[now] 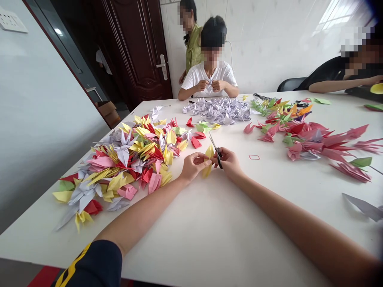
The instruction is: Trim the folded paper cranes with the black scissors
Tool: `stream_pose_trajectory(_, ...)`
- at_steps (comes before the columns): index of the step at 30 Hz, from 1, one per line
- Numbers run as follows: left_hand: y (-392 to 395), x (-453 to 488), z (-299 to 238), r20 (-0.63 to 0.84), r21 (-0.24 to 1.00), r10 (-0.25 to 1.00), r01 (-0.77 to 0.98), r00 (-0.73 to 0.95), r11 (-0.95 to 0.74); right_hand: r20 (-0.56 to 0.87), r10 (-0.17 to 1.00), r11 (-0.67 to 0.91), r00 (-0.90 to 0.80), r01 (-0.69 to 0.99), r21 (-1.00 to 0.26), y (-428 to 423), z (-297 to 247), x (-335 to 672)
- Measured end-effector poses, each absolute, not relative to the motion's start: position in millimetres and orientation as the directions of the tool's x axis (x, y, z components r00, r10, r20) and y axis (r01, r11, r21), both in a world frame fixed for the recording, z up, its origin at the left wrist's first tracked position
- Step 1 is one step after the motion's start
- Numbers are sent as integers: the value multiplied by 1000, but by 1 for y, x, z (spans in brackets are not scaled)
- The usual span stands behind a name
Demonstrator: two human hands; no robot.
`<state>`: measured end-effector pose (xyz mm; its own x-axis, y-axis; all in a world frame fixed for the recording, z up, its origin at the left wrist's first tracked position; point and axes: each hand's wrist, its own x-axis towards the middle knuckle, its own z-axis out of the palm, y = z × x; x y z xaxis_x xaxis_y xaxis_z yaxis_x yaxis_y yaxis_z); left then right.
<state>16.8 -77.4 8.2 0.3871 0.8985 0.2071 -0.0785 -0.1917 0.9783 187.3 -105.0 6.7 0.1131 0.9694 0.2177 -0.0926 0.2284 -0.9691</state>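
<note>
Over the middle of the white table, my left hand [195, 165] pinches a folded yellow paper piece [208, 169] between thumb and fingers. My right hand [228, 161] is closed around a pair of black-handled scissors [219, 156], whose blades point up and away from me. Both hands meet at the yellow paper, and my right fingertips are close to it or touching; which one I cannot tell. Left of my left hand lies a large heap of folded paper pieces [128, 163] in yellow, red, pink, white and green.
White paper cranes [223, 109] are piled near the far edge. Pink, red and green folded pieces [323, 139] spread over the right side. A person in a white shirt [209, 75] folds paper opposite; others are behind and at right.
</note>
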Motion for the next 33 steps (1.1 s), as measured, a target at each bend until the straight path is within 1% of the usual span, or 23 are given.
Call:
stream_pose_trajectory(4,-78,19,8,181,983,919,-54,351,-173,262,959,271,108,-78,-959,-109,9,182)
stream_pose_trajectory(11,-71,18,6,169,980,930,-158,326,-123,233,961,249,146,-105,-963,-112,16,181)
stream_pose_trajectory(16,-70,18,6,134,974,942,-218,306,-67,170,975,193,144,-165,-967,-110,15,183)
stream_pose_trajectory(20,-71,17,8,135,968,952,-240,275,-68,85,994,99,69,-236,-967,-108,11,185)
stream_pose_trajectory(22,-72,17,9,136,969,949,-238,284,-67,76,996,86,52,-242,-966,-107,9,185)
stream_pose_trajectory(26,-75,18,10,155,973,943,-212,293,-93,102,990,119,102,-186,-975,-105,7,186)
stream_pose_trajectory(31,-76,19,6,226,973,935,-104,272,-205,135,978,157,162,-133,-979,-107,10,183)
stream_pose_trajectory(33,-75,19,5,226,974,935,-49,273,-222,146,972,167,182,-107,-980,-109,12,181)
